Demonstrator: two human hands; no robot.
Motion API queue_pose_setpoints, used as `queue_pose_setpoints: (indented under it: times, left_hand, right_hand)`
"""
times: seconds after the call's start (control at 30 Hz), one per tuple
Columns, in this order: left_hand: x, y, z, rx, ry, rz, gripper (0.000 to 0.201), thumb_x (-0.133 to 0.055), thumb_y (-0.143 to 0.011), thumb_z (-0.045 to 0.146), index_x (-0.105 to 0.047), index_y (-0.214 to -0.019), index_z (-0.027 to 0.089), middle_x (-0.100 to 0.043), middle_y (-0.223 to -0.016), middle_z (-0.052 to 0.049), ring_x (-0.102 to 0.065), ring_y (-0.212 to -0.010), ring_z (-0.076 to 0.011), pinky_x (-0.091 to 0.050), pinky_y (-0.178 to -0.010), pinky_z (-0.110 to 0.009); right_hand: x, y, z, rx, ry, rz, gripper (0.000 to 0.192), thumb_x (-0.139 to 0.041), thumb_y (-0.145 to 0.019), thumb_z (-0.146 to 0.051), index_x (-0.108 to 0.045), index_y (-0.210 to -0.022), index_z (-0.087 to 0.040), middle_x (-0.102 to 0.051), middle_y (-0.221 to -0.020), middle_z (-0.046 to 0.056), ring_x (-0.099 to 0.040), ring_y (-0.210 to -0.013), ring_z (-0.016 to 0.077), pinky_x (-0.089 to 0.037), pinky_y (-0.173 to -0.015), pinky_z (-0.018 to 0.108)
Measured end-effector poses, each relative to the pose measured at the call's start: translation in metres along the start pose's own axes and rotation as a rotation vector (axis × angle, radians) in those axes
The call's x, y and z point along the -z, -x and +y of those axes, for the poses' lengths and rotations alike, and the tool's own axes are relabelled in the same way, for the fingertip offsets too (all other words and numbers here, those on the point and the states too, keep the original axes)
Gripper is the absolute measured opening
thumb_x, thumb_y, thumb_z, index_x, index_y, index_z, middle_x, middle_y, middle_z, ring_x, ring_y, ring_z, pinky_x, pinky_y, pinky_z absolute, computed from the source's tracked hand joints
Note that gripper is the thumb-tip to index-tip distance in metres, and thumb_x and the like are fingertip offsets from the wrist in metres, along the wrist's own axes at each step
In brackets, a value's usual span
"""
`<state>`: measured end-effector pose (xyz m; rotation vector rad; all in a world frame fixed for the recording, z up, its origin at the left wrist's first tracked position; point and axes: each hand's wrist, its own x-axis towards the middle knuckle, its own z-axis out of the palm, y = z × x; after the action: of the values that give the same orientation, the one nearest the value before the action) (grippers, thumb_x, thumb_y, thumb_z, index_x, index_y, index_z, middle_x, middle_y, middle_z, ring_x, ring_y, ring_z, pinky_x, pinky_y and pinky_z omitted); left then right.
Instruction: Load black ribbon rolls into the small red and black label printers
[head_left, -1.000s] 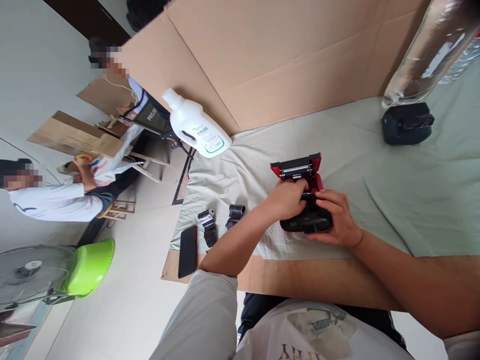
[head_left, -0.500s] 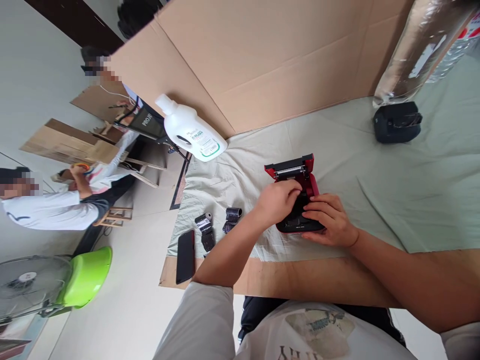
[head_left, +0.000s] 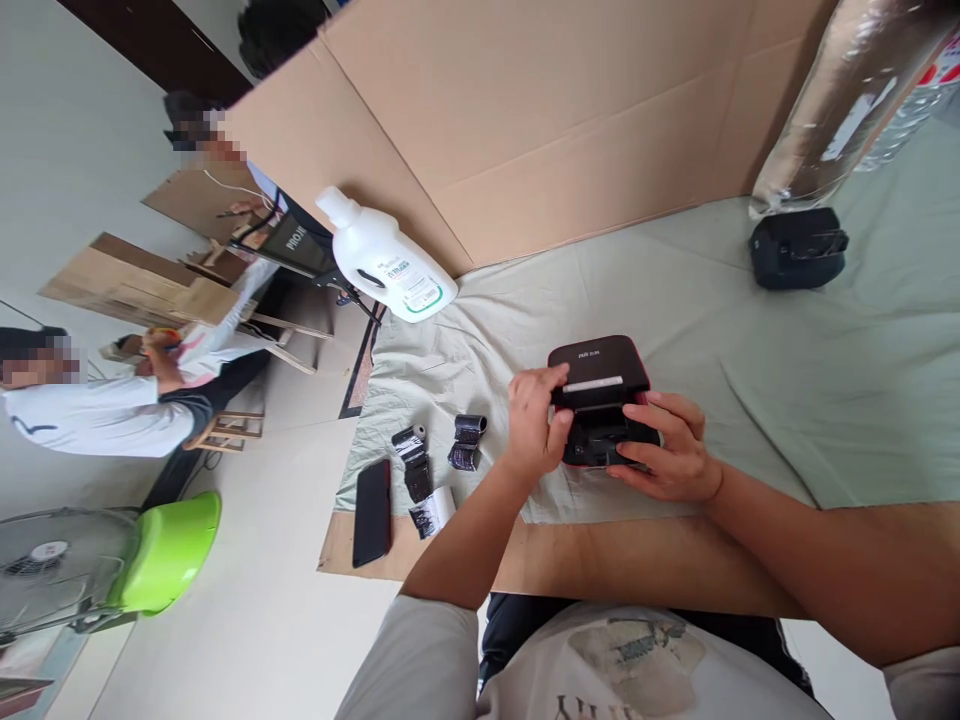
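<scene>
A small black and red printer point(head_left: 592, 400) lies on the green cloth, its dark rounded panel with white lettering at the far end. A pale strip crosses its middle, with a black recessed part nearer me. My left hand point(head_left: 534, 415) holds the left side, fingers on the panel's edge and thumb lower down. My right hand point(head_left: 675, 450) grips the right side, fingertips over the near black part. Left of my left hand lie a dark curled roll point(head_left: 467, 442), another unrolled black and white roll point(head_left: 412, 462) and a white roll with black marks point(head_left: 433, 512).
A black phone point(head_left: 372, 514) lies at the table's left edge. Behind stand a white jug point(head_left: 390, 258) and a cardboard panel point(head_left: 570, 110). A black case point(head_left: 798, 250) sits far right. Co-workers, a green tub point(head_left: 176, 550) and a fan point(head_left: 64, 570) are off left.
The raised printer lid has come down, so its lettered panel shows. My left hand has moved from inside the printer to its left edge. The white roll has come into view beside my arm.
</scene>
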<state>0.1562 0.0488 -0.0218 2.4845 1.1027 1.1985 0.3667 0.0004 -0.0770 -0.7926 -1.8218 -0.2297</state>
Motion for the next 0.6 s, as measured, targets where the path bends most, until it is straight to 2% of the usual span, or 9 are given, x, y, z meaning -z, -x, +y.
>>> queue_pose_setpoints:
  times: [0.13, 0.27, 0.33, 0.43, 0.6]
  left_hand:
    - [-0.008, 0.029, 0.004, -0.058, 0.023, 0.027, 0.051, -0.027, -0.102, 0.05, -0.053, -0.131, 0.017, -0.066, -0.113, -0.015, -0.06, -0.116, -0.0277, -0.042, -0.099, -0.047]
    - [-0.025, 0.044, 0.0, -0.065, 0.031, 0.109, 0.055, -0.03, -0.1, 0.053, -0.05, -0.135, 0.016, -0.064, -0.12, -0.017, -0.057, -0.125, -0.0312, -0.04, -0.102, -0.05]
    - [-0.033, 0.047, -0.002, -0.074, 0.05, 0.194, 0.053, -0.031, -0.1, 0.051, -0.051, -0.134, 0.017, -0.065, -0.119, -0.016, -0.057, -0.125, -0.0312, -0.041, -0.101, -0.049]
    - [-0.04, 0.048, -0.004, -0.068, 0.056, 0.26, 0.051, -0.031, -0.1, 0.048, -0.052, -0.133, 0.016, -0.065, -0.117, -0.015, -0.059, -0.123, -0.0303, -0.041, -0.1, -0.047]
    - [-0.038, 0.048, -0.005, -0.077, 0.011, 0.228, 0.049, -0.034, -0.099, 0.045, -0.051, -0.134, 0.016, -0.065, -0.116, -0.014, -0.061, -0.12, -0.0294, -0.04, -0.1, -0.046]
  right_hand:
    - [-0.002, 0.0, 0.003, -0.029, -0.016, -0.054, 0.029, -0.075, -0.08, -0.047, -0.06, -0.092, -0.025, -0.065, -0.122, 0.009, -0.053, -0.125, 0.0302, -0.045, -0.102, 0.049]
    - [-0.006, -0.001, 0.009, -0.109, -0.028, -0.095, 0.069, -0.073, -0.074, -0.066, -0.052, -0.123, -0.021, -0.066, -0.12, 0.015, -0.061, -0.119, 0.0341, -0.045, -0.101, 0.055]
    - [-0.006, -0.001, 0.011, -0.13, 0.005, -0.109, 0.08, -0.072, -0.073, -0.068, -0.048, -0.132, -0.021, -0.068, -0.117, 0.015, -0.064, -0.114, 0.0341, -0.046, -0.099, 0.053]
    - [-0.005, -0.002, 0.01, -0.121, 0.062, -0.116, 0.082, -0.072, -0.073, -0.068, -0.047, -0.135, -0.019, -0.07, -0.113, 0.014, -0.068, -0.108, 0.0329, -0.046, -0.094, 0.049]
    - [-0.005, -0.002, 0.008, -0.119, 0.078, -0.117, 0.076, -0.071, -0.074, -0.066, -0.052, -0.131, -0.019, -0.072, -0.11, 0.014, -0.07, -0.102, 0.0304, -0.047, -0.091, 0.045]
